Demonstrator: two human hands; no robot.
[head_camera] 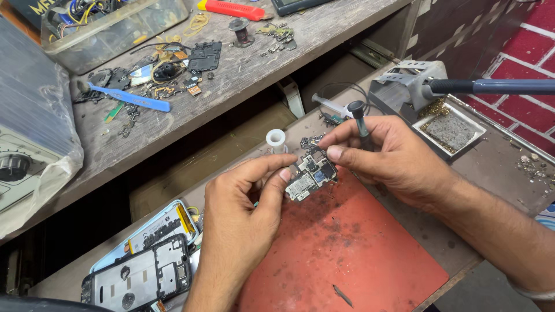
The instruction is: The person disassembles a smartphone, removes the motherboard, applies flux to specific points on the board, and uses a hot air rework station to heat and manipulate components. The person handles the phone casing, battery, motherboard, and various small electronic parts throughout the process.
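Note:
My left hand [243, 216] pinches a small phone circuit board [311, 176] by its lower left edge, holding it just above a red work mat [347, 248]. My right hand [387, 156] grips a thin screwdriver with a black round cap [359, 120], its thumb and forefinger also touching the board's upper right edge. The screwdriver's tip is hidden behind my fingers. Both hands meet at the board, near the middle of the view.
An opened phone frame [141, 277] lies at the lower left. A soldering iron [491, 86] rests in its metal stand [404, 81] beside a sponge tray [448, 132]. A white spool [276, 138] stands behind the board. The upper shelf holds a blue pry tool [132, 98], loose parts and a plastic box [110, 29].

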